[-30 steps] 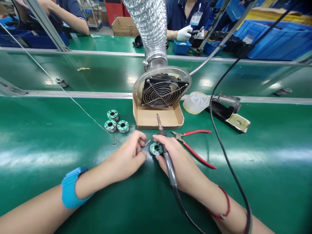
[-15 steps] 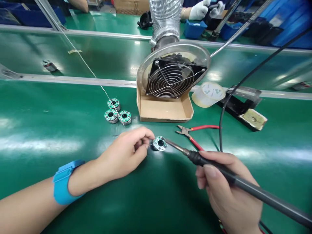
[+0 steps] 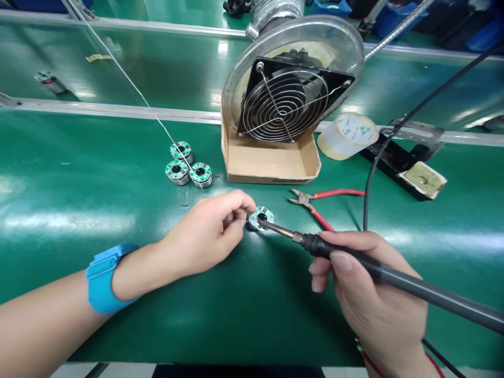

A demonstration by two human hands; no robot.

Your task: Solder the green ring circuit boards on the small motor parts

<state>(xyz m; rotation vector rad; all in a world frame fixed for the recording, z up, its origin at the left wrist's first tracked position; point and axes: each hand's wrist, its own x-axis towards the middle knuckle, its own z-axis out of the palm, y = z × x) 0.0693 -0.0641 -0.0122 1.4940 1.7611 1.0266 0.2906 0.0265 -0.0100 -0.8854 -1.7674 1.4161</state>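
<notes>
A small round part (image 3: 266, 212) with a green and white ring-shaped circuit board on top stands on the bench. My left hand (image 3: 214, 231), with a blue wrist strap (image 3: 106, 278), is beside it, thumb and forefinger pinched on a thin strand of solder wire (image 3: 247, 221) that reaches the board's left side. My right hand (image 3: 374, 289) grips a soldering iron (image 3: 350, 259) like a pen. Its tip is at the lower middle of the board, by the central hole. Several of my left fingers are curled and partly hidden.
Three similar round parts (image 3: 177, 172) stand together at left, a thin wire hanging across them. A fan (image 3: 281, 105) in a clear hood sits in a cardboard tray (image 3: 271, 176). Red-handled cutters (image 3: 305, 198), a tape roll (image 3: 348, 136) and an iron stand with sponge (image 3: 423, 179) are at right.
The soldering iron's tip has moved from the board's upper right edge to its lower middle. My left hand keeps its pinch beside the part. The camera view has tilted downward.
</notes>
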